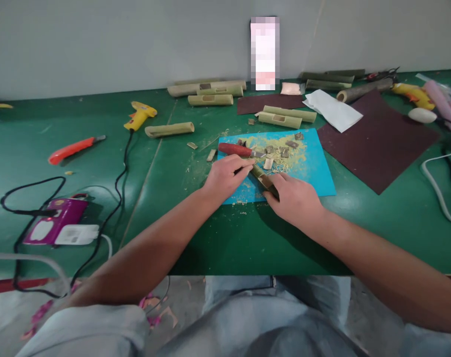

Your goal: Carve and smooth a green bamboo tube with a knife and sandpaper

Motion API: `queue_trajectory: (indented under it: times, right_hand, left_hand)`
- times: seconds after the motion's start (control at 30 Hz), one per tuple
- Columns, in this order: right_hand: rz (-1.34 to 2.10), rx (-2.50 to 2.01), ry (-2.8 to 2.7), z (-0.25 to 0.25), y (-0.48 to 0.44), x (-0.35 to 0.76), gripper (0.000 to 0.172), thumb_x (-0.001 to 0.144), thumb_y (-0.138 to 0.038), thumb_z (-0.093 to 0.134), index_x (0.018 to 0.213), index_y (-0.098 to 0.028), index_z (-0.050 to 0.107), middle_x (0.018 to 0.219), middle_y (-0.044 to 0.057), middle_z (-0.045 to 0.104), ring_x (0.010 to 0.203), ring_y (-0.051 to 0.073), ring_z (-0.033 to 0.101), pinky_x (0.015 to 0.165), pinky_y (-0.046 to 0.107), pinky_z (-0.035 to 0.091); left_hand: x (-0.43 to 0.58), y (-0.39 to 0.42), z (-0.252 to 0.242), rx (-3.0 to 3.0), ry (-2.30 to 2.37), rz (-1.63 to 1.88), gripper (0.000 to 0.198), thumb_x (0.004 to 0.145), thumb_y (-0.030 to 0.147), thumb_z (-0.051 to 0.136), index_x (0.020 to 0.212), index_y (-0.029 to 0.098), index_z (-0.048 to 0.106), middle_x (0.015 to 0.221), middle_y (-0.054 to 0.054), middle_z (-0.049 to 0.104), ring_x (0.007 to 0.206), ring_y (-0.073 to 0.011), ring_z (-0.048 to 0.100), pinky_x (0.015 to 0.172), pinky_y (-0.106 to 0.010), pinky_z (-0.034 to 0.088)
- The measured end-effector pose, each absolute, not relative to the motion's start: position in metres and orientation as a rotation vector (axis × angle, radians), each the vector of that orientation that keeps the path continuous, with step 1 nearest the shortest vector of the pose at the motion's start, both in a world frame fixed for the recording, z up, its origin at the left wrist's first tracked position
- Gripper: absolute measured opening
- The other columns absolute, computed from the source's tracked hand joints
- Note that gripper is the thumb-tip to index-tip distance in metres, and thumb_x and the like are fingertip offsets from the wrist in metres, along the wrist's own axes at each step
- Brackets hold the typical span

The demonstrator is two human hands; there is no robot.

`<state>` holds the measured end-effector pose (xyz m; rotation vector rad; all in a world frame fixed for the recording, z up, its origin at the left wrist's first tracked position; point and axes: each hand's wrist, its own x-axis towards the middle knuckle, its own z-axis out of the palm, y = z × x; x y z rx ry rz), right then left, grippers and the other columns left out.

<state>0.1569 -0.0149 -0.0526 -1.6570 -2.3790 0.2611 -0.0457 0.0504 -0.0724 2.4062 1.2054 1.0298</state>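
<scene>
A short bamboo tube (261,176) with a cut-out slot lies slanted between my hands, above the near part of a blue sheet (324,173). My right hand (295,197) is closed around its near end, thumb below and fingers over the top. At the far end, my left hand (227,174) is closed in a pinch, thumb and forefinger on the tube's edge. Just beyond the left hand lies a red-handled knife (237,149) with a short blade. Bamboo chips (269,163) and pale shavings (295,153) are scattered over the sheet.
Other bamboo pieces (169,130) lie farther back. To the left are a red utility knife (72,149), a yellow glue gun (140,115) and a purple power strip (57,218) with trailing cords. Dark brown sheets (381,144) and a white paper (333,110) lie right. A phone (265,54) leans upright behind.
</scene>
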Motion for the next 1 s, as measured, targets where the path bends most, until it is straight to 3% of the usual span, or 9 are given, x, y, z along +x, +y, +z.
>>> queue_trajectory:
  times: [0.17, 0.6, 1.0]
  right_hand:
    - [0.243, -1.656, -2.384, -0.054, -0.015, 0.157, 0.023, 0.095, -0.033, 0.050, 0.106, -0.017, 0.062, 0.099, 0.006, 0.068, 0.081, 0.021, 0.064, 0.057, 0.034, 0.028]
    - [0.273, -1.676, -2.374, -0.052, -0.017, 0.155, 0.025, 0.095, -0.034, 0.050, 0.110, -0.017, 0.062, 0.102, 0.007, 0.069, 0.084, 0.022, 0.064, 0.059, 0.034, 0.031]
    - [0.251, -1.676, -2.402, -0.053, -0.019, 0.154, 0.023, 0.096, -0.032, 0.049, 0.107, -0.017, 0.061, 0.097, 0.007, 0.067, 0.082, 0.021, 0.062, 0.059, 0.034, 0.031]
  left_hand:
    - [-0.037, 0.038, -0.075, 2.453, 1.040, 0.964, 0.022, 0.096, 0.025, 0.057, 0.105, 0.015, 0.075, 0.086, -0.007, 0.072, 0.079, -0.0157, 0.067, 0.073, -0.027, 0.053]
    - [-0.049, 0.048, -0.074, 2.515, 1.143, 1.045, 0.023, 0.096, 0.025, 0.056, 0.098, 0.015, 0.076, 0.088, -0.007, 0.073, 0.081, -0.0163, 0.067, 0.076, -0.028, 0.054]
    - [-0.048, 0.048, -0.077, 2.551, 1.098, 0.993, 0.025, 0.098, 0.026, 0.054, 0.107, 0.015, 0.074, 0.093, -0.008, 0.072, 0.087, -0.0170, 0.068, 0.080, -0.029, 0.054]
